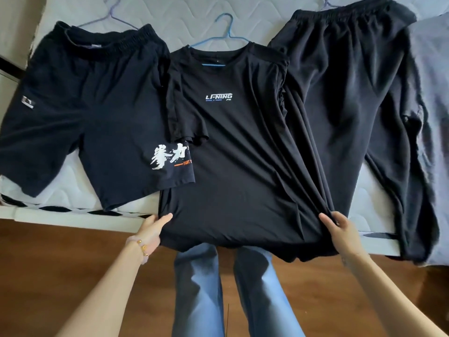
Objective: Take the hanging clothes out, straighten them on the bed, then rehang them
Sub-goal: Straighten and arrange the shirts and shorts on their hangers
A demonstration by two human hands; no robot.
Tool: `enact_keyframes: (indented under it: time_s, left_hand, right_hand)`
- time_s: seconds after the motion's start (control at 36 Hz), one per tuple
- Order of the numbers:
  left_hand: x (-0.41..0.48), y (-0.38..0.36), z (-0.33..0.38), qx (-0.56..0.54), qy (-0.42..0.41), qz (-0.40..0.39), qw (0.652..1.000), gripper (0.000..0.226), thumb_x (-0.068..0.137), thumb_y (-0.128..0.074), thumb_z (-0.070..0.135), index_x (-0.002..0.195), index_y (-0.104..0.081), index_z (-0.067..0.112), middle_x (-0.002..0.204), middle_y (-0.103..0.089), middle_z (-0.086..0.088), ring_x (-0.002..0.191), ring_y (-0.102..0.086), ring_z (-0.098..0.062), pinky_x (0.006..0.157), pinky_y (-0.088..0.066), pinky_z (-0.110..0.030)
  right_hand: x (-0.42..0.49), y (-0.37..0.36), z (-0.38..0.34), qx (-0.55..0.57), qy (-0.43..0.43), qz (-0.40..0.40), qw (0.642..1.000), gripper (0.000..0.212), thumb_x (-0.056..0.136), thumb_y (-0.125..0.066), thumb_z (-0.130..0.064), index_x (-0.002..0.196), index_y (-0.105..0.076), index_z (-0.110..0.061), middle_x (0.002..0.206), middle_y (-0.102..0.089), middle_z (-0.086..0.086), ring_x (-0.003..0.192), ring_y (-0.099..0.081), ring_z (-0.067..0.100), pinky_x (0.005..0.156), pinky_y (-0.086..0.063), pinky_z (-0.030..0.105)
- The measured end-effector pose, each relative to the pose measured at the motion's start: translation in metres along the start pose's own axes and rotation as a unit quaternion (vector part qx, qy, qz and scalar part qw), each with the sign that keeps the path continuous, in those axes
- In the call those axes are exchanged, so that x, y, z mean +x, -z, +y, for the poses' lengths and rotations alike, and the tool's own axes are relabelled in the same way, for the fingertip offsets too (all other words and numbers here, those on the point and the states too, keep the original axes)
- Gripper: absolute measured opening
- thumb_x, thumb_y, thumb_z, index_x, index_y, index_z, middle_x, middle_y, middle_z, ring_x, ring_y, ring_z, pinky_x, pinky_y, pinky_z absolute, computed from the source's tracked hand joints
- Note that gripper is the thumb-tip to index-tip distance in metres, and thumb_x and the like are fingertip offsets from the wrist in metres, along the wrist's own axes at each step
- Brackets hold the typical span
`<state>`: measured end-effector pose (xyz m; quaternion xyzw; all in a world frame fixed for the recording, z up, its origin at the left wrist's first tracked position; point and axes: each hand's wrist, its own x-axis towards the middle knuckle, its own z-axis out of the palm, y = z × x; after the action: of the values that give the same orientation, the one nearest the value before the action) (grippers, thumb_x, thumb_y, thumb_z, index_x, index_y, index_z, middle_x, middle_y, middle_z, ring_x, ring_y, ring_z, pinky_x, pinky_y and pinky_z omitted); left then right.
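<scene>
A black T-shirt (238,152) with a white chest logo lies flat in the middle of the bed on a blue hanger (224,37). My left hand (151,231) grips its lower left hem at the bed's edge. My right hand (345,231) grips the lower right hem, where the cloth bunches into folds. Black shorts (80,110) with white printed characters on one leg lie to the left on a purple hanger (114,17). Long black trousers (359,100) lie to the right, their legs hanging over the bed's edge.
The bed's white quilted mattress (194,18) runs across the top of the view, with a grey-blue cover (435,93) at the right. Brown wooden floor (60,259) lies below the bed edge. My legs in blue jeans (223,295) stand against the bed.
</scene>
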<state>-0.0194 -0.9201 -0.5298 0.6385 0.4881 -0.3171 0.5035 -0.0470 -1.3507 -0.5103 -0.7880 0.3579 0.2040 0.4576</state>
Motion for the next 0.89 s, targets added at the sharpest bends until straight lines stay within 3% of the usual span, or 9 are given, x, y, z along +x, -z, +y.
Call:
enact_keyframes:
  time_s: [0.08,0.17,0.19,0.33,0.47,0.58,0.75,0.83,0.89]
  left_hand:
    - [-0.003,0.008,0.002,-0.036,-0.004,-0.038,0.999,0.050,0.088,-0.071,0.024,0.128,-0.048,0.004,0.135,-0.053,-0.001,0.122,-0.051,-0.022,0.108,-0.038,-0.036]
    - [0.001,0.023,-0.001,0.006,-0.023,-0.049,0.999,0.103,0.064,-0.086,0.049,0.146,-0.040,0.009,0.148,-0.045,0.003,0.137,-0.043,-0.021,0.116,-0.033,-0.041]
    - [0.000,0.030,-0.001,0.028,-0.033,-0.041,0.998,0.106,0.062,-0.085,0.053,0.148,-0.039,0.011,0.148,-0.044,0.006,0.139,-0.041,-0.022,0.118,-0.031,-0.044]
    - [0.038,0.061,-0.018,0.186,-0.072,0.047,0.979,0.085,0.070,-0.076,0.055,0.139,-0.051,0.012,0.141,-0.057,-0.005,0.129,-0.053,-0.028,0.109,-0.043,-0.049]
    - [0.024,0.062,0.001,0.265,-0.071,0.099,0.956,0.062,0.085,-0.072,0.040,0.134,-0.055,0.007,0.133,-0.061,-0.013,0.122,-0.056,-0.037,0.105,-0.045,-0.049]
    - [0.010,0.066,0.009,0.208,-0.072,0.116,0.969,0.051,0.089,-0.069,0.031,0.131,-0.057,0.004,0.132,-0.061,-0.014,0.122,-0.055,-0.034,0.104,-0.043,-0.042]
    - [0.003,0.067,-0.003,0.048,-0.071,0.128,0.988,0.015,0.091,-0.068,0.015,0.098,-0.059,0.005,0.091,-0.063,-0.003,0.097,-0.054,-0.024,0.086,-0.042,-0.037]
    - [0.010,0.069,-0.021,0.199,-0.088,0.199,0.956,0.032,0.092,-0.066,0.022,0.074,-0.053,-0.001,0.072,-0.053,-0.015,0.072,-0.048,-0.028,0.062,-0.033,-0.034]
    - [0.011,0.064,-0.023,0.274,-0.080,0.221,0.932,0.035,0.094,-0.062,0.023,0.067,-0.048,0.007,0.066,-0.052,-0.018,0.065,-0.049,-0.031,0.060,-0.035,-0.034]
  right_hand:
    - [0.008,0.004,0.008,-0.012,-0.011,0.005,1.000,0.039,0.091,-0.056,-0.029,0.077,-0.044,0.006,0.068,-0.041,0.010,0.067,-0.039,0.019,0.059,-0.028,0.034]
    - [0.014,0.006,0.010,-0.028,-0.018,0.016,0.999,0.031,0.092,-0.054,-0.030,0.079,-0.055,-0.003,0.070,-0.053,0.008,0.069,-0.047,0.021,0.062,-0.035,0.035]
    - [0.016,0.006,0.010,-0.033,-0.017,0.022,0.999,0.029,0.093,-0.053,-0.029,0.081,-0.057,-0.003,0.070,-0.055,0.009,0.070,-0.048,0.022,0.062,-0.036,0.035]
    - [0.023,0.005,0.014,-0.111,-0.020,0.041,0.993,0.036,0.094,-0.052,-0.024,0.061,-0.044,-0.009,0.055,-0.041,0.006,0.060,-0.039,0.024,0.053,-0.028,0.034]
    - [0.018,0.000,0.018,-0.150,-0.030,0.031,0.988,0.034,0.094,-0.050,-0.021,0.067,-0.039,-0.003,0.060,-0.040,0.011,0.064,-0.037,0.027,0.053,-0.024,0.035]
    - [0.015,-0.001,0.025,-0.135,-0.031,0.025,0.990,0.039,0.094,-0.051,-0.021,0.060,-0.033,-0.010,0.055,-0.031,0.002,0.056,-0.029,0.020,0.051,-0.022,0.034]
    - [0.018,0.004,0.026,-0.131,-0.060,0.044,0.989,0.038,0.093,-0.053,-0.024,0.058,-0.041,-0.013,0.054,-0.038,0.004,0.057,-0.036,0.022,0.051,-0.027,0.032]
    - [0.021,0.005,0.027,-0.158,-0.076,0.043,0.984,0.039,0.092,-0.053,-0.024,0.057,-0.039,-0.012,0.054,-0.039,0.005,0.059,-0.037,0.025,0.052,-0.028,0.031]
    - [0.021,0.003,0.026,-0.202,-0.077,0.024,0.976,0.041,0.091,-0.054,-0.022,0.057,-0.034,-0.010,0.054,-0.035,0.005,0.055,-0.033,0.023,0.050,-0.025,0.031]
